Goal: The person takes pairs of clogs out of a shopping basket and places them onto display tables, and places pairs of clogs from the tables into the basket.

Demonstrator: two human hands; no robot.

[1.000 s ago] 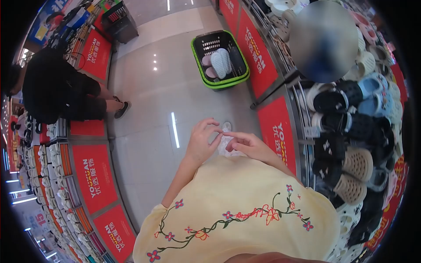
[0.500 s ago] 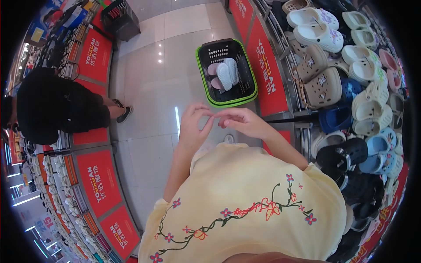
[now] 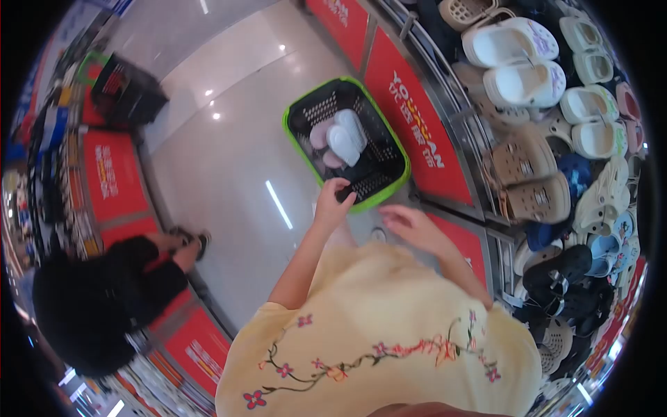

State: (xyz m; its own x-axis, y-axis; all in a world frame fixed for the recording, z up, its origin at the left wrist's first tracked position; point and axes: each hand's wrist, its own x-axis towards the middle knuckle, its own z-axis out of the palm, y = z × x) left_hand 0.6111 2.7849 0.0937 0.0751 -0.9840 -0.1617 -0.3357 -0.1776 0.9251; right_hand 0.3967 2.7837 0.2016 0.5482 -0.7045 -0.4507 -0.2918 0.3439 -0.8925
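My left hand (image 3: 333,203) is in front of my body, at the near left edge of a black basket (image 3: 375,174) with a green rim. Its thumb and forefinger are curved toward each other with a gap between them, and nothing shows in it. To the right, my right hand (image 3: 411,226) is slightly blurred, fingers apart, holding nothing. The basket stands on the floor. Inside it lie white ribbed slippers (image 3: 345,139) and pink slippers (image 3: 321,135). Whether my left hand touches the rim is unclear.
Racks of clogs (image 3: 524,167) line the right side above red panels (image 3: 413,104). A person in black (image 3: 83,306) bends over the left shelves. Another black basket (image 3: 125,90) stands at the upper left.
My hands have moved apart from each other. The view has turned and shifted, so the basket appears nearer and the person in black lower. The slippers remain in the basket.
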